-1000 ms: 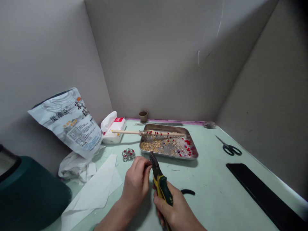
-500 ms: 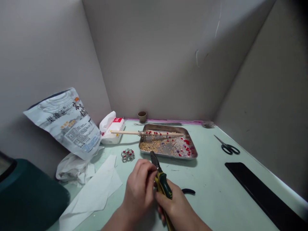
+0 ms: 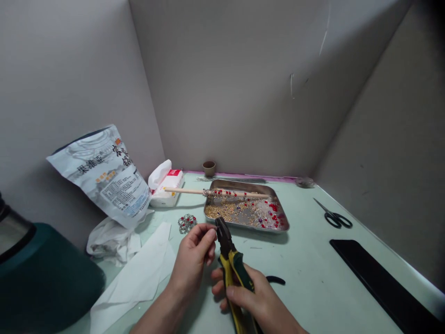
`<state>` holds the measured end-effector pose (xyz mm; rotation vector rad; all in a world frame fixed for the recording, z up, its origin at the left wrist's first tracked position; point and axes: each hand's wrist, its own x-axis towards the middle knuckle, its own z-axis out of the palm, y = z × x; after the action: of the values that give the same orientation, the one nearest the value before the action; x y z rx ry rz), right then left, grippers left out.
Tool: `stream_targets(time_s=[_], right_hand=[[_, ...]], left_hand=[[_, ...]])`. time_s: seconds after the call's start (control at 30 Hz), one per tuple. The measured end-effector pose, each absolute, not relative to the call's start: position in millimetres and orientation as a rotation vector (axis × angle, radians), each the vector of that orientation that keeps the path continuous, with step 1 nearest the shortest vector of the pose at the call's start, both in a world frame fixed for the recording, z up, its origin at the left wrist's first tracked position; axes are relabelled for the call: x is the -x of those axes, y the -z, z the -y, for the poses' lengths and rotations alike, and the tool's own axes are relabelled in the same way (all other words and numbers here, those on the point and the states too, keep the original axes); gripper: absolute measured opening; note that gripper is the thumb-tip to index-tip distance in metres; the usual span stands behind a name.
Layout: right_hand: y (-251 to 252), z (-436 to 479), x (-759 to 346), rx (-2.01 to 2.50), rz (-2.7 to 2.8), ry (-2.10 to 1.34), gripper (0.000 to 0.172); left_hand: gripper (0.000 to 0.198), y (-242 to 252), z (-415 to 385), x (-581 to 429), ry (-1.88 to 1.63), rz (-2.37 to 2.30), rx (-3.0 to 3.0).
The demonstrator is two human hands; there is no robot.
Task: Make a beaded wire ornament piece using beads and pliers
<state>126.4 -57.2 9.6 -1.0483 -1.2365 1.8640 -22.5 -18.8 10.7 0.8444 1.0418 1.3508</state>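
Observation:
My right hand (image 3: 245,290) is closed round the green and yellow handles of a pair of pliers (image 3: 225,241), whose dark jaws point up and away from me. Close to the left of the jaws, my left hand (image 3: 194,250) pinches thumb against forefinger; what sits in that pinch is too small to make out. Just beyond the left hand lies a round wire piece with red beads (image 3: 187,223). Behind the pliers stands a metal tray (image 3: 239,226) of gold, red, clear and purple beads. A wooden stick (image 3: 184,190) strung with red beads rests across it.
Scissors (image 3: 333,215) and a long black slab (image 3: 368,273) lie at the right. White paper (image 3: 139,278), a tissue pack (image 3: 167,195), a printed pouch (image 3: 107,176) and a dark green container (image 3: 52,278) occupy the left. A small brown cup (image 3: 209,168) stands at the back.
My left hand has shifted left, off the pliers' middle to beside the jaw tips. The pliers' handles now stand farther apart. The whole view has shifted slightly.

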Motion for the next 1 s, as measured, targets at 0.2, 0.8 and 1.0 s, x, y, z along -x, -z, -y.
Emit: stream_targets(time_s=[0.2, 0.8, 1.0], right_hand=[[-12.5, 57.2, -128.4, 1.105, 1.230, -1.861, 0.044], [-15.6, 57.9, -126.6, 1.138, 1.233, -1.857, 0.034], [-18.1, 57.7, -127.0, 1.160, 1.241, -1.859, 0.034]], left_hand=[[0.030, -8.1, 19.4, 20.3, -1.298, -0.976, -0.768], [0.026, -9.9, 20.9, 21.0, -1.318, -1.097, -0.910], [0.026, -5.6, 19.9, 22.9, -1.307, -1.099, -0.959]])
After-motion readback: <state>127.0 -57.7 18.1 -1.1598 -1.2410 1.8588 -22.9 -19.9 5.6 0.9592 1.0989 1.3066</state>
